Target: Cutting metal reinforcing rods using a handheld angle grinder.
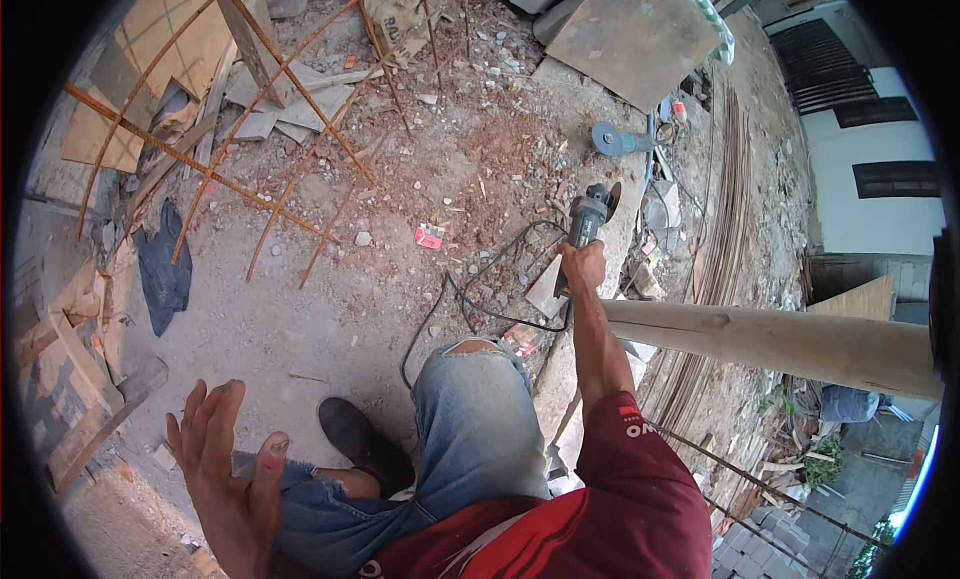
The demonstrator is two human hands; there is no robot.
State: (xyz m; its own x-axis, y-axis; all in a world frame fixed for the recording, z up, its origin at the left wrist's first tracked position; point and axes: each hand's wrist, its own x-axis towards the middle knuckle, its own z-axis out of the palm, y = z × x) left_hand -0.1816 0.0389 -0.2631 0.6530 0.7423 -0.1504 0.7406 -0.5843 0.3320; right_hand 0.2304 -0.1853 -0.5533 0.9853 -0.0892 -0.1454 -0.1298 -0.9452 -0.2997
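Note:
My right hand (583,266), at the end of an outstretched arm, is wrapped round the body of an angle grinder (588,219). The grinder's dark disc points away from me, and its black power cord (462,297) loops over the ground toward my knee. Beyond it lies a second, blue-green angle grinder (622,141) with a round disc, which no hand touches. My left hand (228,459) is raised at the lower left, fingers apart and holding nothing. Below that hand are my bent leg in torn jeans and a dark boot (362,441).
Rusty rebar (215,174) criss-crosses the upper left. A round wooden post (770,344) runs out to the right, near my right arm. Long thin rods (725,229) lie beyond it. A dark cloth (163,269), a red packet (430,236) and a flat board (632,39) are on the rubble-strewn ground.

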